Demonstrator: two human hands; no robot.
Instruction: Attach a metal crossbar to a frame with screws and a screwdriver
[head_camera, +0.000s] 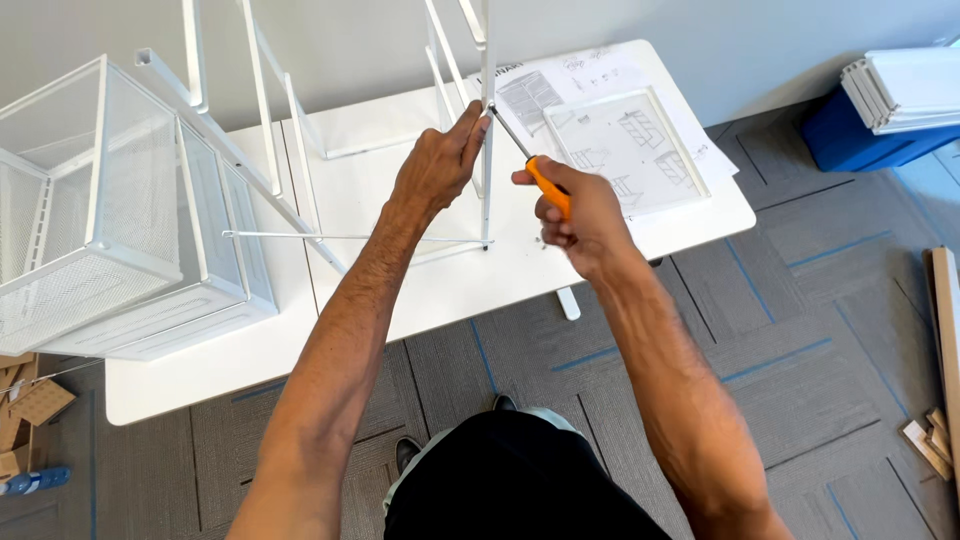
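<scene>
I observe the right hand (580, 205) gripping an orange-handled screwdriver (528, 160), its tip at the white metal frame post (486, 150) standing on the desk (400, 290). Left hand (435, 165) fingers pinch that post beside the tip.

Your screwdriver (535, 168) has an orange handle and a thin metal shaft, tilted up-left, tip against the white metal upright (486, 150). That upright is a slim vertical post of the white frame, standing on the table (440, 290), with a thin horizontal rod joining near its foot.
</scene>
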